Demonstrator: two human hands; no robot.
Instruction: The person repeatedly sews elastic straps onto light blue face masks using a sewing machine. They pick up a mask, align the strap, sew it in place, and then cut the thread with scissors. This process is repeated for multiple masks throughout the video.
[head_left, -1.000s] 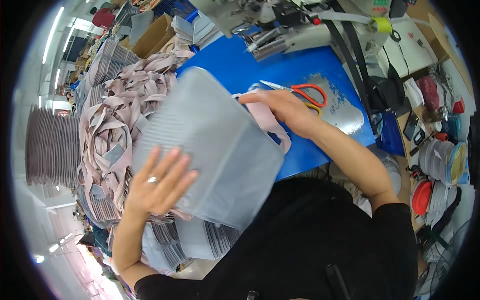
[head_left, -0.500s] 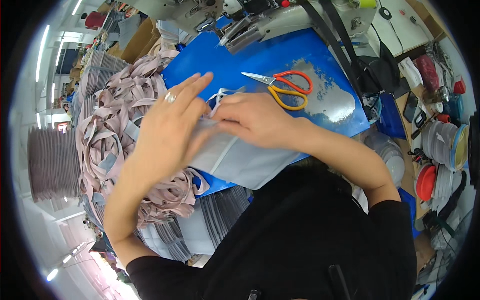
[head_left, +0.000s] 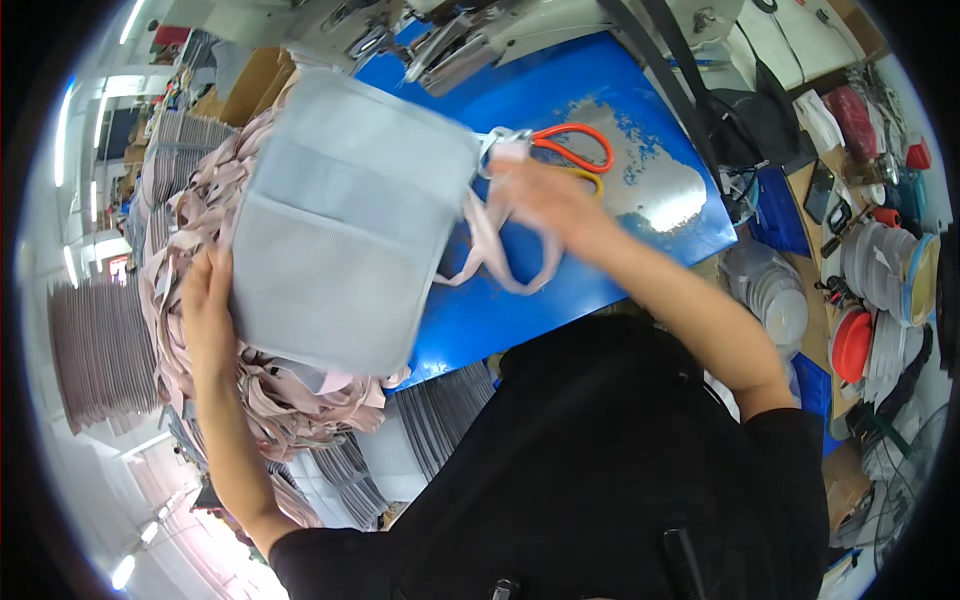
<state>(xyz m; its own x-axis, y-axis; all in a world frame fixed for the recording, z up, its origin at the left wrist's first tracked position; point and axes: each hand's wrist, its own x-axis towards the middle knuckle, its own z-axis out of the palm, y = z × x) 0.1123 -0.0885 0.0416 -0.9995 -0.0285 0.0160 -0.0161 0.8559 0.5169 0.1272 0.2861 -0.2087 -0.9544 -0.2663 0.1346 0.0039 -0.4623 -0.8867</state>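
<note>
A light grey, rectangular fabric panel [head_left: 340, 270] with a smooth band across it is held up, tilted, above the left of the worktable. At its left edge my left hand [head_left: 210, 305] grips it, the fingers partly hidden. My right hand [head_left: 550, 200], blurred by motion, is closed on a pale pink strap [head_left: 490, 245] beside the panel's right edge. The strap hangs in a loop over the blue table top. Just beyond my right hand lie scissors [head_left: 580, 145] with one red and one yellow handle loop, their blades mostly covered.
A heap of pink straps [head_left: 300, 405] lies at the left, partly behind the panel. Stacked grey panels [head_left: 440, 420] stand below the blue worktable [head_left: 590, 270]. A sewing machine [head_left: 560, 25] occupies the far side. Tape rolls [head_left: 870, 275] and tools crowd the right.
The grey panel has been raised and spread out to the left. My left hand has moved left and down to its edge; my right hand has moved right, over the scissors.
</note>
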